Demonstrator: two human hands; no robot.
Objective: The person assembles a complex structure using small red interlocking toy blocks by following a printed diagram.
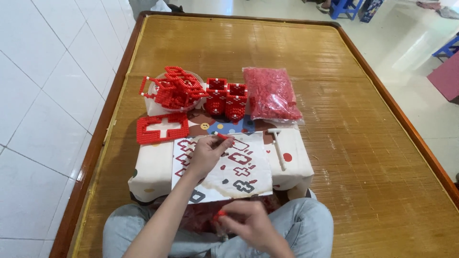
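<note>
Two bare hands at work over crossed legs in pale jeans (pixel 306 224), seated on a woven bamboo mat (pixel 334 71). Nearest, right hand (pixel 251 222) low over the lap, blurred, grip pinched on a small red piece (pixel 218 216). Just beyond, left hand (pixel 208 152) stretched out over a printed pattern sheet (pixel 244 184) marked with red and dark cross shapes, grip closed on a little red-and-white stick (pixel 222 136) between thumb and fingertips. Under the sheet, a small tabletop draped in a spotted cloth (pixel 153 172). Right of the sheet, a white T-shaped tool (pixel 278 148) lying flat. Left and farther, a flat red square panel (pixel 162 128) with a white cross. Beyond that, a heap of red lattice frames (pixel 173 90) in a clear bowl, two upright red block boxes (pixel 225 101) beside it, and a clear bag of loose red pieces (pixel 271 94) at far right.
</note>
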